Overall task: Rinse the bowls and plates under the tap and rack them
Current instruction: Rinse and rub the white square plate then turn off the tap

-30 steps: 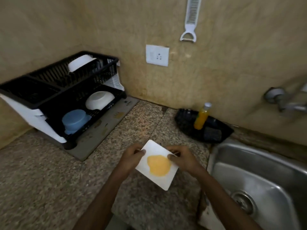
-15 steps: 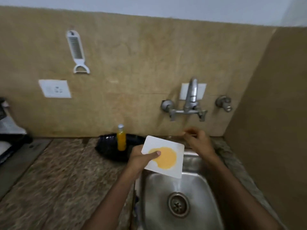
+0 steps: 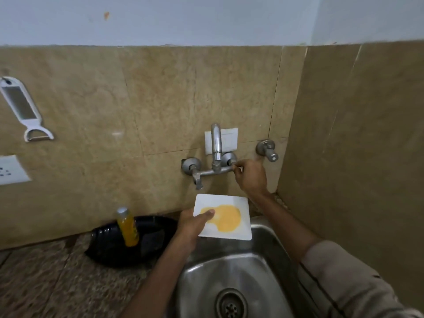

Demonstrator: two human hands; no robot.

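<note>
A square white plate (image 3: 234, 200) with a yellow smear in its middle is held level over the back of the steel sink (image 3: 257, 267). My left hand (image 3: 193, 222) grips its left edge, thumb on top. My right hand (image 3: 250, 176) is up at the wall tap (image 3: 216, 152), fingers closed on the right-hand tap handle. No water is visibly running from the spout. The dish rack is out of view.
A black tray (image 3: 110, 249) with an orange bottle (image 3: 128, 227) sits on the granite counter (image 3: 46, 285) left of the sink. A white peeler (image 3: 25, 111) and a socket (image 3: 9, 169) are on the wall at left. A second valve (image 3: 267, 150) sticks out near the right corner wall.
The view swung right from the rack to the sink. My right hand let go of the plate and rose to the tap handle; my left hand carried the plate over the sink.
</note>
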